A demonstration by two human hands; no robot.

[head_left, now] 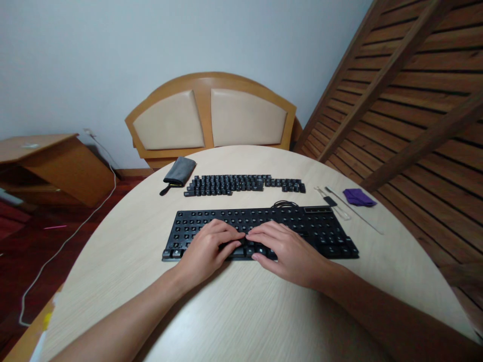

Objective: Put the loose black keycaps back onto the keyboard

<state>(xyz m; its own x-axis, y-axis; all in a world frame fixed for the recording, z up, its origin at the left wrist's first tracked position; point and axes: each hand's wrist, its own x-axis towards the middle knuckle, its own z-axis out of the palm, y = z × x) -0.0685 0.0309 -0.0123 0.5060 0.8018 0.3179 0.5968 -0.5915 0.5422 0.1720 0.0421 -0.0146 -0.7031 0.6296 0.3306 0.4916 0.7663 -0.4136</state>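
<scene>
A black keyboard (222, 221) lies on the round table with most of its key positions bare. A few keycaps (250, 251) sit along its bottom row and at its right end. Over its lower middle, my left hand (206, 246) has thumb and fingertips drawn close together; what lies between them is hidden. My right hand (290, 251) rests beside it, fingers bent onto the keys and thumb apart, holding nothing visible. The fingertips of both hands almost meet. Behind the keyboard, loose black keycaps (215, 185) stand in rows laid out like a keyboard.
A grey pouch (181, 170) lies at the back left of the table (124, 251). To the right are a wire keycap puller (331, 201), a thin rod (354, 211) and a folded purple cloth (358, 197). A padded headboard (211, 110) and a slatted wooden screen (407, 100) stand beyond.
</scene>
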